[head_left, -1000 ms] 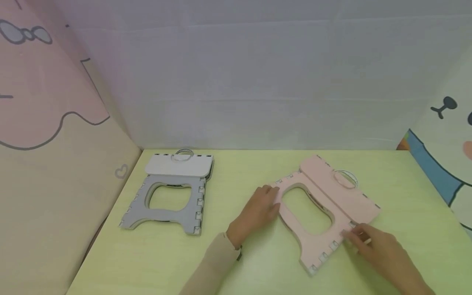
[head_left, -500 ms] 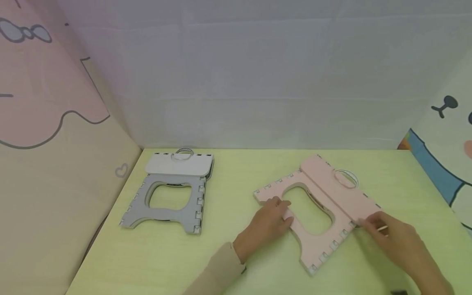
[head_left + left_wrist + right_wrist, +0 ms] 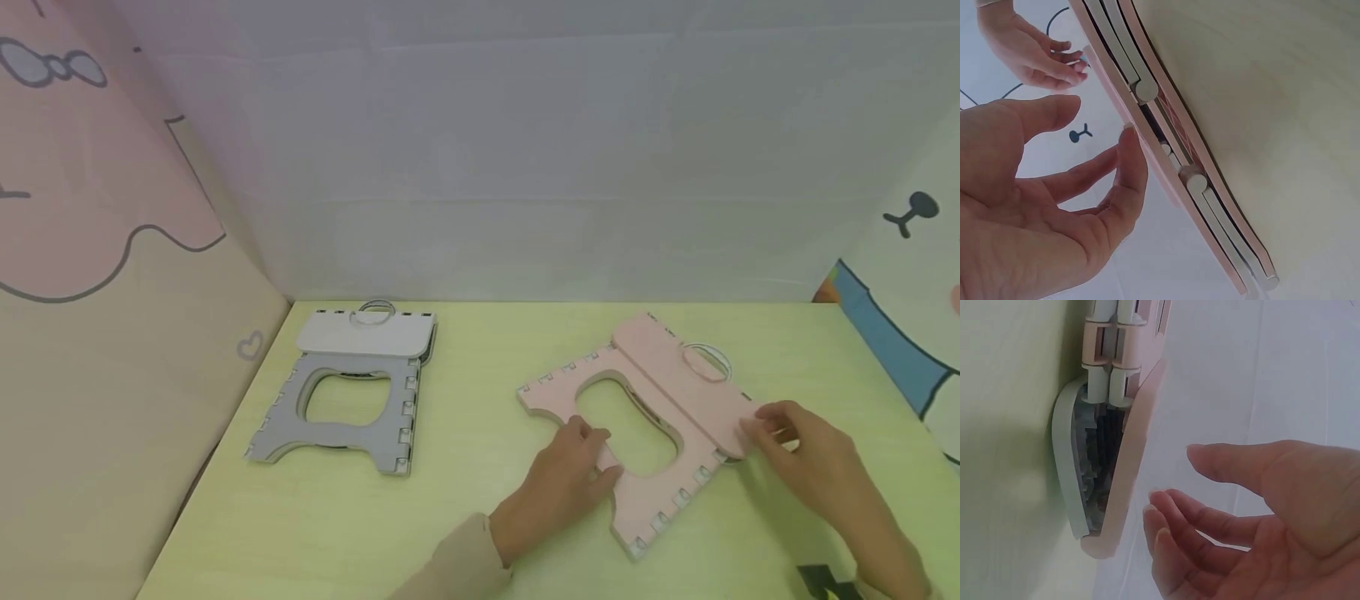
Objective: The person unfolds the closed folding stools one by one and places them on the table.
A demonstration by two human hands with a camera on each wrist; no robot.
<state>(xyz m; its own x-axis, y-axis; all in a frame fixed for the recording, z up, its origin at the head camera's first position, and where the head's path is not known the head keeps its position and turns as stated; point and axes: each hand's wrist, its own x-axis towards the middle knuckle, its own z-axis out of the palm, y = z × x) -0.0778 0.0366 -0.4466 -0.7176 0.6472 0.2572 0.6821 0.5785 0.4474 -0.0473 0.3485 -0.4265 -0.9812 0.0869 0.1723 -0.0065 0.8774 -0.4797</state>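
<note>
A pink folding step stool lies folded flat on the yellow-green table, turned at an angle, with its loop handle toward the far right. My left hand is at its near edge by the large cutout. In the left wrist view, one fingertip of that hand meets the stool's edge while the thumb stays apart. Beside the right corner of the seat panel is my right hand. Its loosely bent fingers hold nothing in the right wrist view, a small gap from the pink panel.
A grey folding stool with a white seat panel lies folded at the table's left. A pale cloth backdrop rises behind the table, with printed cloths on both sides. Something dark shows by the right forearm.
My left hand has slid down and right along the stool's near edge. My right hand has moved up along the right side to the seat panel's corner. The stools look unmoved.
</note>
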